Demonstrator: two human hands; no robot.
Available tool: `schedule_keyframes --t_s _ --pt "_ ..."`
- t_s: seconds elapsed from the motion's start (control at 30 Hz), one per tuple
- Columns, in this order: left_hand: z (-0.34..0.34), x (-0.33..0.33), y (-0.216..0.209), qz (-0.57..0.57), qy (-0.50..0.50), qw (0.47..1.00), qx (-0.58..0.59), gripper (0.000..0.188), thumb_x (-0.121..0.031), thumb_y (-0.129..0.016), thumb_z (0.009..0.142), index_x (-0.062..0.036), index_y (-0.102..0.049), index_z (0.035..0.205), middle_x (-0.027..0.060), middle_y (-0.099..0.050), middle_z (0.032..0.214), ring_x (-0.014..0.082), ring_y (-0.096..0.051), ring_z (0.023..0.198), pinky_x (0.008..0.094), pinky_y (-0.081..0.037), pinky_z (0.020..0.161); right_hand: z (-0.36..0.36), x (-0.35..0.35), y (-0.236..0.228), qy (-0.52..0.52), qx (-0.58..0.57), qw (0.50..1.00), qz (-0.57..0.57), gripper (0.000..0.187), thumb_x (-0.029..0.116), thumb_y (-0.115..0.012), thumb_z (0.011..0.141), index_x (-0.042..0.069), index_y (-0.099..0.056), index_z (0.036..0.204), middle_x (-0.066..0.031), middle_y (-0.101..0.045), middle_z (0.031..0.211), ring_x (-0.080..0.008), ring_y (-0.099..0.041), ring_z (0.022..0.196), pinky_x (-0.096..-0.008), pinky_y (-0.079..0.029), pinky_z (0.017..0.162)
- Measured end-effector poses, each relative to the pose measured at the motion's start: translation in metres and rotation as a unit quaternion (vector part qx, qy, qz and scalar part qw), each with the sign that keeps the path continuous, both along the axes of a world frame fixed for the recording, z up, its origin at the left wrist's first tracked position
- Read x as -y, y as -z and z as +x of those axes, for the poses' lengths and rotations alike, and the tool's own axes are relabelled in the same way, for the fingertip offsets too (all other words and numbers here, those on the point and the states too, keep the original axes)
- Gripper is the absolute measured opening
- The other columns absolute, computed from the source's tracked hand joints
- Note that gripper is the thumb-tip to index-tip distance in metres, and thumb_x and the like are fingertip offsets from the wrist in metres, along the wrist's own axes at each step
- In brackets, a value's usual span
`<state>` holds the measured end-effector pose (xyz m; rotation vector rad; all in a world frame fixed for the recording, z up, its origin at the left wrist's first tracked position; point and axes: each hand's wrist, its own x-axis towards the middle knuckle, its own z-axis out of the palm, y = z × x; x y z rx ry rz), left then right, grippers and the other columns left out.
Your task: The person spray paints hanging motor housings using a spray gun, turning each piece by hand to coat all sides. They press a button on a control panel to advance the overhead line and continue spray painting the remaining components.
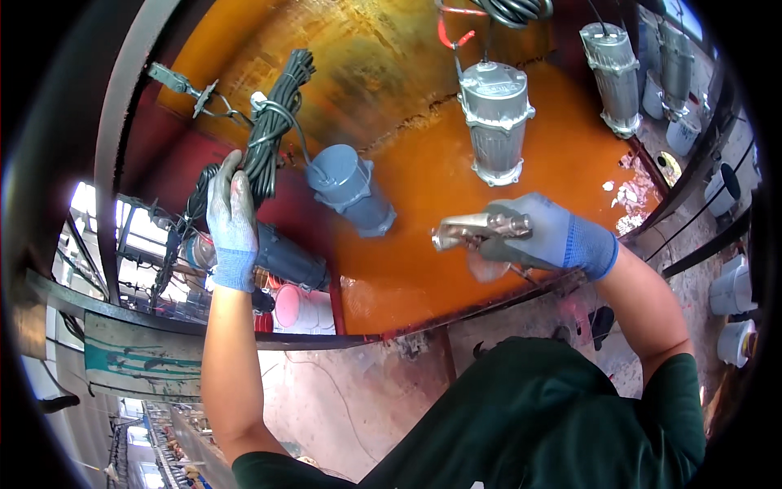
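My left hand, in a grey-blue glove, lies with its fingers stretched out along a tied bundle of black cable. That bundle hangs from a metal hook at the upper left. Its cable runs down to a blue-grey cylindrical pump or motor housing, which hangs tilted just right of the bundle. My right hand, gloved too, is closed around a metallic spray gun. The gun's nozzle points left, toward the lower part of that housing, with a gap between. Blurred beneath the gun is a rounded translucent shape.
An orange-stained booth wall stands behind. A silvery housing hangs at centre right, another farther right. A dark blue-grey housing hangs below my left hand. Buckets stand along the right; a curved metal frame rises at left.
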<state>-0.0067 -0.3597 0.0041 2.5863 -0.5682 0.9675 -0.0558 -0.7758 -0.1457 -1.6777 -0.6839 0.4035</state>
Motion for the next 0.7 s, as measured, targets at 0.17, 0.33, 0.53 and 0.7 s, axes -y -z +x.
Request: schedule_keyframes --t_s 0.17,0.33,0.53,0.7 --pt "0.000 -0.026 0.008 -0.059 -0.032 0.998 -0.013 0.046 -0.030 -0.053 0.113 0.0036 -0.061 0.143 0.0185 -0.064 0.142 0.0288 -0.059 0.129 0.0390 -0.042 0.113 0.021 -0.015 0.015 0.216 0.067 0.974 -0.027 0.021 0.015 -0.073 0.095 0.003 -0.064 0.109 -0.0170 -0.076 0.095 -0.0364 -0.075 0.088 -0.0446 -0.059 0.082" --pt "0.001 -0.032 0.010 -0.067 -0.045 0.997 -0.001 0.045 -0.029 -0.053 0.112 0.0040 -0.063 0.140 0.0180 -0.066 0.139 0.0269 -0.060 0.126 0.0375 -0.044 0.110 -0.004 -0.027 0.037 0.078 0.131 0.988 0.029 0.017 0.009 -0.072 0.093 0.004 -0.064 0.107 -0.0176 -0.076 0.096 -0.0324 -0.077 0.087 -0.0413 -0.058 0.078" --pt "-0.002 -0.015 0.008 -0.041 0.013 0.999 -0.008 0.042 -0.024 -0.054 0.111 0.0027 -0.062 0.142 0.0190 -0.065 0.137 0.0279 -0.062 0.123 0.0382 -0.047 0.108 -0.023 -0.026 0.052 0.252 0.022 0.963 0.093 0.024 0.010 -0.070 0.100 0.000 -0.066 0.121 -0.0084 -0.075 0.090 -0.0129 -0.071 0.083 -0.0305 -0.057 0.076" --pt "-0.005 0.001 0.003 -0.046 0.046 0.998 -0.023 0.043 -0.024 -0.054 0.111 0.0022 -0.060 0.144 0.0208 -0.064 0.138 0.0300 -0.063 0.125 0.0398 -0.047 0.109 -0.059 -0.031 0.033 0.149 0.069 0.985 0.048 0.018 0.007 -0.074 0.095 0.000 -0.066 0.109 -0.0111 -0.076 0.090 -0.0183 -0.074 0.083 -0.0337 -0.057 0.076"
